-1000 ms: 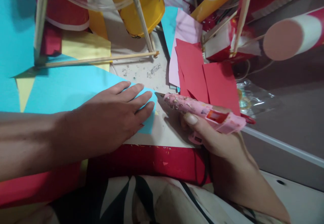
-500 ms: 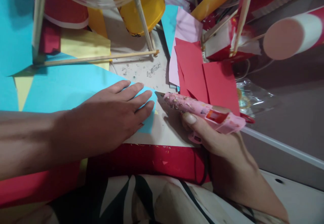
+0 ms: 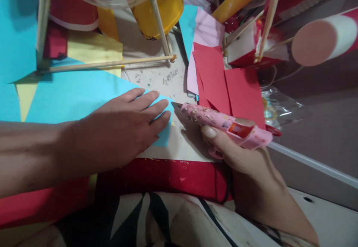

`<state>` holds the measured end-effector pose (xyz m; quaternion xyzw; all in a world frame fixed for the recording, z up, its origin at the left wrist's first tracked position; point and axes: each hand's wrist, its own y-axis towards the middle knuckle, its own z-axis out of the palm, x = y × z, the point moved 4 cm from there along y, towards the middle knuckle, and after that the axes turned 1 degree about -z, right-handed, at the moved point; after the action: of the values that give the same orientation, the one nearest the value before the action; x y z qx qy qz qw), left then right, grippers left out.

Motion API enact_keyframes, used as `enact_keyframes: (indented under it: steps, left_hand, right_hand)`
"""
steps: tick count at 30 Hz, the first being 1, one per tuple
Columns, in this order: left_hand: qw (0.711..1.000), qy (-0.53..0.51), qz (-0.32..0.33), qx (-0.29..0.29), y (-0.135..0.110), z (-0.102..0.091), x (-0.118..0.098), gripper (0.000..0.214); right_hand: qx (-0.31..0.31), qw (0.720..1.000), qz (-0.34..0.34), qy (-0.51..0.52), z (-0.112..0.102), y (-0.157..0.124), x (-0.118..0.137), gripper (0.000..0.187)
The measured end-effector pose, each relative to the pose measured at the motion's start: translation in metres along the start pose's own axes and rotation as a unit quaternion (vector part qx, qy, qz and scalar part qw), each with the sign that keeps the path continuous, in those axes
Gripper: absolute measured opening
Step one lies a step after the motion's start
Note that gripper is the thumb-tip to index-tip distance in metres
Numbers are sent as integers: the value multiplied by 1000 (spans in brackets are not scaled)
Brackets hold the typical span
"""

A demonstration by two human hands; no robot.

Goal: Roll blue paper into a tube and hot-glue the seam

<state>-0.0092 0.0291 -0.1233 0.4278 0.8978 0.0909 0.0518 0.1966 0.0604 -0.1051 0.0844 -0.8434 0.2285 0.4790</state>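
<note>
My left hand [image 3: 123, 127] lies flat, fingers stretched out, on a light blue sheet of paper [image 3: 72, 94], pressing down its pointed right corner. My right hand [image 3: 240, 154] is wrapped round a pink glue gun [image 3: 223, 122]. The gun's nozzle points left and sits just off the blue sheet's tip, close to my left fingertips. Both rest over a pale work surface [image 3: 181, 142].
A frame of thin wooden sticks [image 3: 112, 64] stands behind the blue sheet, with red and yellow cups [image 3: 156, 5] above it. Red paper pieces [image 3: 223, 83] and pink paper lie at the right. A red strip [image 3: 167, 176] runs along the near edge. A pink-ended roll [image 3: 321, 38] sits far right.
</note>
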Motion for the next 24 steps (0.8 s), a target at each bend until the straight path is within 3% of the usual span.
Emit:
enact_keyframes:
  steps: [24]
  left_hand:
    - [1000, -2, 4, 11, 1, -1, 1, 42]
  right_hand:
    - [-5, 1000, 2, 20, 4, -5, 3, 36]
